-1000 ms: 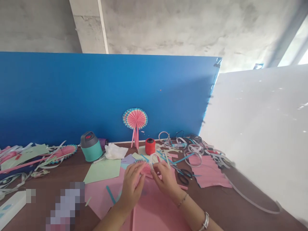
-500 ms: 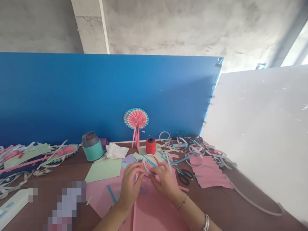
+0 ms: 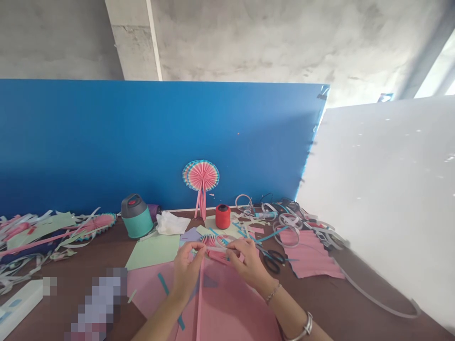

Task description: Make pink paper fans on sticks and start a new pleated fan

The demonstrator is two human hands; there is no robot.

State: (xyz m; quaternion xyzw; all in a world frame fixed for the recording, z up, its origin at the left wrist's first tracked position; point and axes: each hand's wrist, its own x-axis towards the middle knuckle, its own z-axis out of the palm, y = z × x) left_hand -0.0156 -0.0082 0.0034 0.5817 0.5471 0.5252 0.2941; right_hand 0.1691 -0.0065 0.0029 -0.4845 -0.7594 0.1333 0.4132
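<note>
My left hand [image 3: 186,269] and my right hand [image 3: 249,263] are together over a large pink paper sheet [image 3: 227,308] on the brown table. Both pinch a thin white strip [image 3: 216,248] stretched between their fingertips, just above a small pleated pink paper fan [image 3: 209,241]. A folded pink piece [image 3: 220,257] lies under the right fingers. A narrow pink strip [image 3: 199,303] runs down from the left hand toward me.
Black scissors [image 3: 272,260] lie right of my right hand, beside pink pleated paper [image 3: 309,258] and white tape rings [image 3: 286,227]. A red thread spool [image 3: 222,216], teal jar [image 3: 135,216], green sheet [image 3: 154,251] and a finished fan [image 3: 201,176] on the blue board stand behind.
The white loop held up between my hands has been pulled down and flattened into a straight strip; my hands have spread slightly apart and lowered toward the pink sheet.
</note>
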